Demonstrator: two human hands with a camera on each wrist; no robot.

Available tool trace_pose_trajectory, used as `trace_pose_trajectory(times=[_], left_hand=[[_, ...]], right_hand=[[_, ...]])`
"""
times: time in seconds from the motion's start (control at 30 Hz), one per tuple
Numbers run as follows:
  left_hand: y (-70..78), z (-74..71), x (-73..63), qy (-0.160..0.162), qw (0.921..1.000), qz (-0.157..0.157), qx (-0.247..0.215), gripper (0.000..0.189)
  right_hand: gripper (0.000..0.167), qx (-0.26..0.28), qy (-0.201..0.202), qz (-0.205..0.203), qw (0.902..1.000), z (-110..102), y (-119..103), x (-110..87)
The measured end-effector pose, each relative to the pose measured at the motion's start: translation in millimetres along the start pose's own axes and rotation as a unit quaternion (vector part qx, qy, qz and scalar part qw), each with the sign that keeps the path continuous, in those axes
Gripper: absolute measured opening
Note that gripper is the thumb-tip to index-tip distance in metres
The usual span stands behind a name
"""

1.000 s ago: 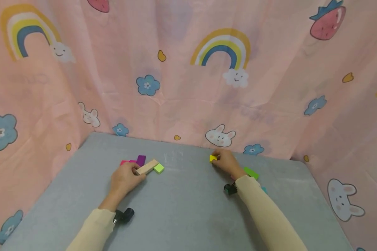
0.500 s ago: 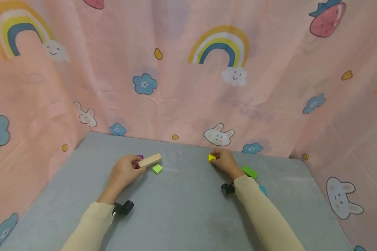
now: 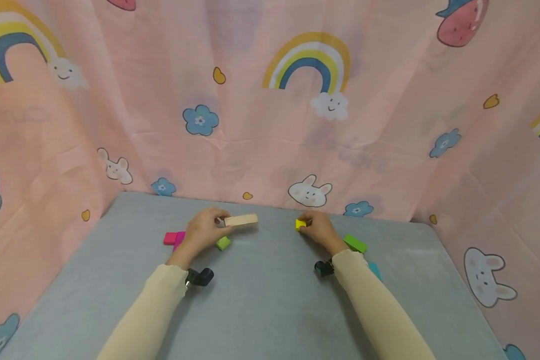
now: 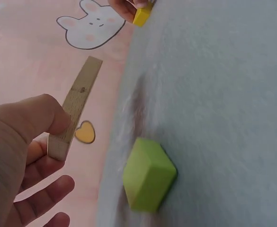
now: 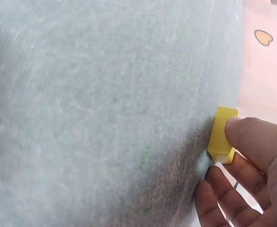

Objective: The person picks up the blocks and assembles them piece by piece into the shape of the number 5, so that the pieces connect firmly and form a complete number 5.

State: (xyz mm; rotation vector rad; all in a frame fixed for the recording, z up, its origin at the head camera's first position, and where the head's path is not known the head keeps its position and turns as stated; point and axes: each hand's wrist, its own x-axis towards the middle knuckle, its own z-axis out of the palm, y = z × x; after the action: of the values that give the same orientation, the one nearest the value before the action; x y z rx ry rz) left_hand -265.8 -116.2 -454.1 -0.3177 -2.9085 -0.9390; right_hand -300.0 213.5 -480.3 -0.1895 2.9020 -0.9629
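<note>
My left hand (image 3: 202,231) pinches one end of a plain wooden block (image 3: 241,220), long and flat, between thumb and fingers. In the left wrist view the wooden block (image 4: 77,104) is raised above the table, its far end pointing away from the palm. Below it a light green block (image 4: 148,175) lies on the table. My right hand (image 3: 320,231) pinches a small yellow block (image 3: 300,224) near the table's back edge. Seen from the right wrist, the thumb presses on one face of the yellow block (image 5: 221,132), with fingers behind it.
Left of my left hand lie a red block (image 3: 170,238) and a magenta block (image 3: 179,240), partly covered by it. Beside my right forearm are a green block (image 3: 355,243) and a turquoise block (image 3: 375,270). A pink patterned curtain (image 3: 252,160) hangs behind the grey table (image 3: 261,310).
My left hand has lifted the wooden block off the coloured blocks and carried it right, toward the yellow one. The right hand has stayed nearly in place, still pinching the yellow block.
</note>
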Motion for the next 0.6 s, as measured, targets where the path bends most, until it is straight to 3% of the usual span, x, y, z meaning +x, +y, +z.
trace_pose_trajectory(times=[0.27, 0.47, 0.6], left_hand=[[9.5, 17.3, 25.7, -0.032, 0.9990, 0.029, -0.011, 0.030], [16.2, 34.7, 40.2, -0.072, 0.9969, 0.020, -0.023, 0.033], [23.4, 44.4, 48.0, -0.081, 0.9960, 0.026, -0.029, 0.032]], right_hand=[[0.028, -0.005, 0.000, 0.001, 1.0000, -1.9, -2.4, -1.2], [0.029, -0.013, -0.005, 0.014, 0.9998, -2.6, -4.8, -1.5], [0.029, -0.015, -0.013, 0.020, 0.9996, -3.6, -7.6, -2.2]])
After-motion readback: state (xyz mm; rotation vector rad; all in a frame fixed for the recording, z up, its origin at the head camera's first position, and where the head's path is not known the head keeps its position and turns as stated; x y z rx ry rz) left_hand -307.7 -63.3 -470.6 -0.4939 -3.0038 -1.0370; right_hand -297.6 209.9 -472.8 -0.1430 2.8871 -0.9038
